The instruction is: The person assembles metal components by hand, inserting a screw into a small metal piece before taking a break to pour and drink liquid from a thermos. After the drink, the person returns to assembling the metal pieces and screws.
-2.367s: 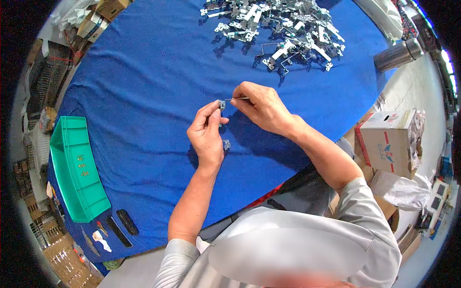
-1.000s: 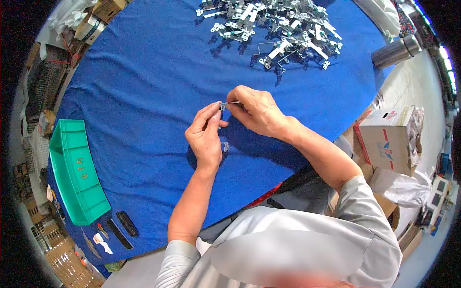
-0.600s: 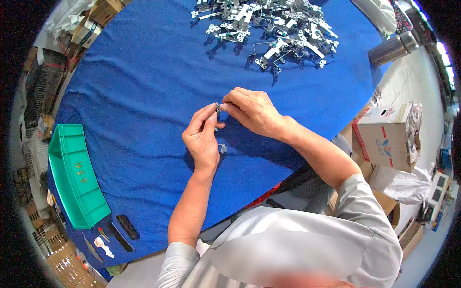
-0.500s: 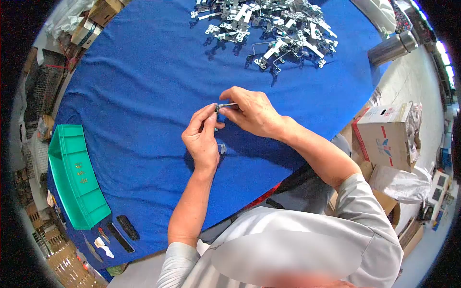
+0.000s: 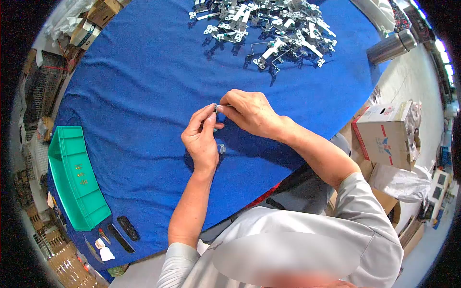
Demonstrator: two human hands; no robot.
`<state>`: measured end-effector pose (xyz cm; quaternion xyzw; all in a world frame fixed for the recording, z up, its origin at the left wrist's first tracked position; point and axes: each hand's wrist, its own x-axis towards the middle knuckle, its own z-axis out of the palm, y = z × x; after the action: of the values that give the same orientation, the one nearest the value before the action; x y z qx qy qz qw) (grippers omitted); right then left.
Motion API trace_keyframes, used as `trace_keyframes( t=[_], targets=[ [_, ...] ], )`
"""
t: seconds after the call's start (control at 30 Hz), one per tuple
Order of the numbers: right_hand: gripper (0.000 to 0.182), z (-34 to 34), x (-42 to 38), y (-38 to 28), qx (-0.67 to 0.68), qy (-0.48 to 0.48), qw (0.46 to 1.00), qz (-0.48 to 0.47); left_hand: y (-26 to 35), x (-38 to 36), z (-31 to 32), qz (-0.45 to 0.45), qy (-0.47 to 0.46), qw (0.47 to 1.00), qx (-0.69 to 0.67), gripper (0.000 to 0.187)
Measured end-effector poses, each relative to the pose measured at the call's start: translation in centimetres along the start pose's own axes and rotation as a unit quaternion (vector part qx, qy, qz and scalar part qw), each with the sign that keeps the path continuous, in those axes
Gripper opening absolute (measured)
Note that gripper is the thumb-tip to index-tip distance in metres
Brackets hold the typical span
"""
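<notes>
My left hand [image 5: 200,144] is closed around a small metal bracket [image 5: 221,149], whose shiny end shows below the palm. Its dark upper end sticks out between my left thumb and index fingertip. Directly beside that end, my right hand [image 5: 252,113] is pinched shut with its fingertips touching or almost touching the piece. What lies between the right fingers is too small and covered to make out. A heap of similar silver and black metal brackets [image 5: 276,45] lies farther up the blue cloth [image 5: 139,96].
A green plastic tray [image 5: 96,211] with several small brass-coloured pieces stands at left. Near it lie two dark strips [image 5: 127,228] and a crumpled white scrap [image 5: 106,253]. A steel bottle [image 5: 391,47] is at the upper right edge; a cardboard box [image 5: 384,137] stands beyond the table.
The thin silver rod that showed in my right fingers is no longer visible. My right fingertips have shifted slightly left, closer to the bracket; my left hand is nearly still.
</notes>
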<state>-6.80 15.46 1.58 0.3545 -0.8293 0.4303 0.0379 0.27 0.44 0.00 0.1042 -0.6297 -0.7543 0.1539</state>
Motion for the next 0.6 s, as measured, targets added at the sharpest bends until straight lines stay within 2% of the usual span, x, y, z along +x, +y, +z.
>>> trace_keyframes(
  t=[0.03,0.13,0.27,0.37,0.43,0.6],
  targets=[
    [0.015,-0.03,-0.02,-0.08,-0.014,-0.021,0.999,0.019,0.03,-0.03,0.04,0.0,0.003,1.0,0.0,0.021],
    [0.015,-0.45,0.05,-0.88,0.017,-0.007,0.999,0.039,-0.11,0.01,-0.02,-0.001,0.005,1.0,0.002,0.021],
    [0.018,-0.08,-0.01,-0.38,0.019,0.012,1.0,0.006,-0.29,-0.03,-0.15,-0.003,-0.002,1.0,0.007,0.021],
    [0.022,-0.21,0.03,-0.43,-0.022,-0.018,0.999,0.019,-0.05,-0.04,0.02,-0.002,-0.01,1.0,0.002,0.021],
    [0.023,-0.25,0.05,-0.49,-0.054,-0.062,0.995,0.062,0.16,-0.09,0.16,-0.006,-0.008,1.0,0.013,0.021],
    [0.027,0.14,0.04,-0.59,-0.013,-0.015,0.998,0.059,-0.27,-0.06,-0.12,0.001,-0.01,1.0,0.013,0.021]
  ],
)
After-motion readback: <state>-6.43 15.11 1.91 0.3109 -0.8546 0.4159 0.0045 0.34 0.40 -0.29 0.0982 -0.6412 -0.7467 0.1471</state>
